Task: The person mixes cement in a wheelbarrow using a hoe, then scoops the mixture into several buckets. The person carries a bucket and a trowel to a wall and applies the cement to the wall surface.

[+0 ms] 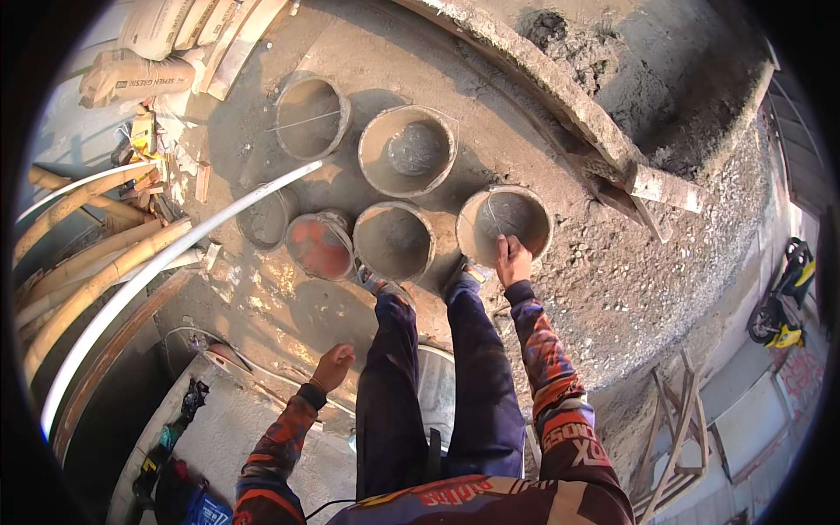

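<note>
My right hand [514, 261] is closed over the near rim of a round, cement-stained bucket [540, 249]. Its fingers pinch the thin wire handle [493, 213], which runs across the bucket's mouth. Down beside my left leg, my left hand [333, 366] hangs with its fingers curled in and nothing visible in them. Just left of the held bucket, by my feet, stands another grey bucket [393, 241]. A larger bucket [408, 150] is beyond it, with a grey residue on its bottom. Farther left is a bucket with a reddish inside [320, 247].
More buckets stand at the far left, one with a wire handle [308, 116]. A long mixing trough [604, 122] holding wet grey mortar lies at the far right. Gravel [630, 289] covers the right ground. A white pipe [175, 249] and bamboo poles [96, 271] cross the left. Cement sacks [140, 77] lie behind.
</note>
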Demonstrator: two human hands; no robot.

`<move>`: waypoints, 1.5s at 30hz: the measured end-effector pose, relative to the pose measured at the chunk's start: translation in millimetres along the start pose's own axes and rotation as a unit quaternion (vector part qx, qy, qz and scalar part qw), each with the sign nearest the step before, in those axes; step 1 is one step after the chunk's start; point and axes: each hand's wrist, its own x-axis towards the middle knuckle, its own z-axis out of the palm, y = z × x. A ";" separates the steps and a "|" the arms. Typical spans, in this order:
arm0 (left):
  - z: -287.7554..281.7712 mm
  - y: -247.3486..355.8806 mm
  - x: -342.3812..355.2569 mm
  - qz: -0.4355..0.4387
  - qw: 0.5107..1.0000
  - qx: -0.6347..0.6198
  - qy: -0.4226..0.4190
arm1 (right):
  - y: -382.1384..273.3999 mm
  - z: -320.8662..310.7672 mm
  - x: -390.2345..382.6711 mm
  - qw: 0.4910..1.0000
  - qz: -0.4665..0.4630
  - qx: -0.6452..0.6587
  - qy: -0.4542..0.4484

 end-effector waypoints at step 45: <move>-63.0 280.5 -78.1 0.145 0.954 -0.232 0.119 | -310.2 -330.9 127.8 0.978 -0.197 0.015 0.073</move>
